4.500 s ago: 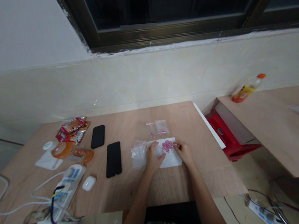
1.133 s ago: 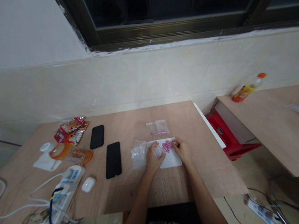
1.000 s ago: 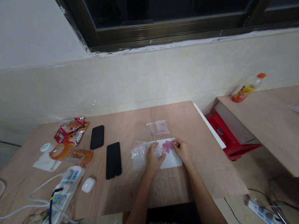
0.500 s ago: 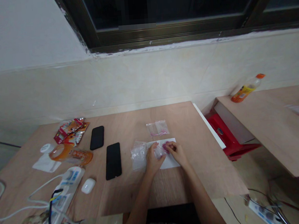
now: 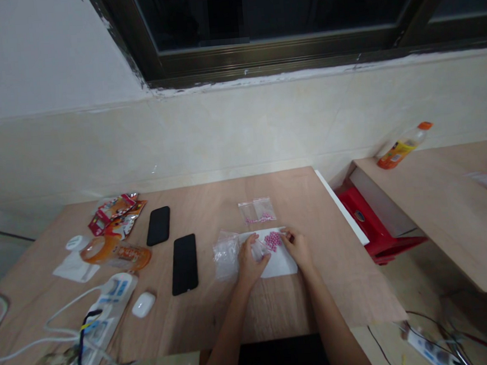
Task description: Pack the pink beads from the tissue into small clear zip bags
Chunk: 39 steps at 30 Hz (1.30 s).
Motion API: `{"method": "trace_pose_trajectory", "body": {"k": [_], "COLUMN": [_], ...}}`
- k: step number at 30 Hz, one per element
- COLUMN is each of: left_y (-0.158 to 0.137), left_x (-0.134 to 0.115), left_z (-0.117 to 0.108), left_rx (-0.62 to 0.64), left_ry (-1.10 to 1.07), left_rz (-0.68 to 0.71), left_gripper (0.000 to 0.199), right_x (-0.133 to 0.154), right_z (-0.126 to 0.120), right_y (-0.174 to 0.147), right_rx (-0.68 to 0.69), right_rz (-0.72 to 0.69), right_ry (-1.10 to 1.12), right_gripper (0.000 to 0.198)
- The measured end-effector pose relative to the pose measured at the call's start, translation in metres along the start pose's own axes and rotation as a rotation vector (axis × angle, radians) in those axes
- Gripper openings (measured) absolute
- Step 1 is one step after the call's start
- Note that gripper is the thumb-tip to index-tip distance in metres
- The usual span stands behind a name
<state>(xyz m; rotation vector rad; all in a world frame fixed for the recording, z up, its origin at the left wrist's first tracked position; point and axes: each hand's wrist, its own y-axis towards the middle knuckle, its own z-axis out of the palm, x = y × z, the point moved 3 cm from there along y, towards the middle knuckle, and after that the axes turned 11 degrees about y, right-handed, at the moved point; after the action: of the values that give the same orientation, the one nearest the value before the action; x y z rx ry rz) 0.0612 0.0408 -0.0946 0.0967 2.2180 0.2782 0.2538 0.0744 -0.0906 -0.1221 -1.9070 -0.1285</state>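
Observation:
A sheet of white paper (image 5: 279, 266) lies on the table with a cluster of small pink beads (image 5: 273, 241) on it. My left hand (image 5: 250, 262) rests over the paper's left part, its thumb and fingers closed on a small clear plastic bag (image 5: 259, 251). My right hand (image 5: 297, 248) is at the paper's right edge, beside the beads, with thumb and fingertips pinched at that edge. Left of my left hand lies a pile of clear plastic bags (image 5: 226, 256). Beyond the paper are small zip bags (image 5: 256, 209) with some pink beads inside.
Two black phones (image 5: 184, 264) (image 5: 158, 226) lie to the left, near a white earbud case (image 5: 143, 304). Farther left are an orange-labelled bottle (image 5: 116, 253) on its side, snack packets (image 5: 117, 215) and a power strip (image 5: 110, 311) with cables. A red stool (image 5: 366, 218) stands between the tables.
My right hand has moved right, off the beads to the paper's edge, so the bead cluster shows. The paper has shifted slightly right. My left hand stays put with the bag.

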Motion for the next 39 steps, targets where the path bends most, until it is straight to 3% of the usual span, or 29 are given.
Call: {"method": "trace_pose_trajectory", "body": {"k": [13,28,35,39], "left_y": [0.0,0.0,-0.001,-0.001], "left_x": [-0.001,-0.001,0.0,0.002], "left_z": [-0.001,-0.001,-0.001,0.001], "left_rx": [0.002,0.005,0.002,0.012], "left_ry": [-0.003,0.0,0.0,0.005], "left_rz": [0.006,-0.001,0.01,0.007], "left_gripper": [0.068,0.068,0.069,0.069], "right_x": [-0.004,0.004,0.005,0.009], "right_z": [0.005,0.005,0.003,0.01], "right_y": [0.003,0.003,0.002,-0.008], "right_rx": [0.102,0.056,0.038,0.099], "right_rz": [0.013,0.026,0.006,-0.008], "right_ry": [-0.145,-0.157,-0.025,0.117], "right_gripper": [0.035,0.029,0.035,0.04]}}
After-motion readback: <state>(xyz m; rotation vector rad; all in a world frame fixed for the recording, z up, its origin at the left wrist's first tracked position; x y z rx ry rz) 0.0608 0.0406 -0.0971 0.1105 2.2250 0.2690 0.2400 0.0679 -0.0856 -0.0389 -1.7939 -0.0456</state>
